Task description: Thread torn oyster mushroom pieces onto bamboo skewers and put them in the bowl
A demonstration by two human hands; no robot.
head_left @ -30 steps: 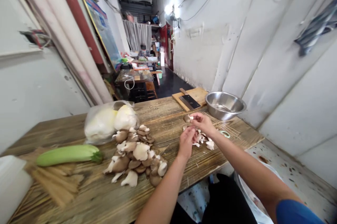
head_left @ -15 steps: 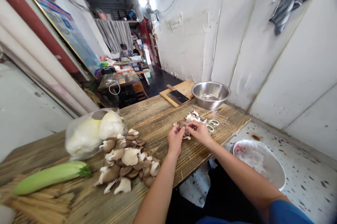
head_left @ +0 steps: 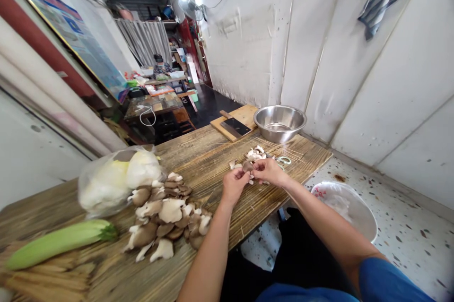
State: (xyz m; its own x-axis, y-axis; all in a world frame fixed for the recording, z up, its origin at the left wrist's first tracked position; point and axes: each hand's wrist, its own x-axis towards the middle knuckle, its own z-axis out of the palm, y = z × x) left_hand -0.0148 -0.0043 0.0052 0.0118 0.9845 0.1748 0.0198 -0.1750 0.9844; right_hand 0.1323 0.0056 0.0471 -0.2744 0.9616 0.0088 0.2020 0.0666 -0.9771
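Observation:
Between my two hands is a small brown oyster mushroom [head_left: 248,167], held low over the wooden table. My left hand [head_left: 234,184] pinches its left side with thumb and fingers. From the right, my right hand [head_left: 268,171] grips the same mushroom, fingers closed. Just beyond the hands lies a small heap of mushroom pieces [head_left: 256,153], partly hidden by my fingers. Scissors with pale green handles [head_left: 283,160] rest beside my right hand, their blades mostly hidden. A large pile of whole oyster mushrooms [head_left: 170,217] sits to the left of my left forearm.
Thin wooden skewers [head_left: 280,148] lie near a steel basin [head_left: 280,123]. Behind is a cutting board [head_left: 248,115] with a cleaver [head_left: 234,126]. At left are a bagged pale vegetable [head_left: 117,181] and a green squash [head_left: 60,243]. A lined bin [head_left: 371,224] stands on the floor at right.
The view has shifted slightly, so the scene sits a little further left and up. Both hands stay at the mushroom, with the right hand turned a little over it.

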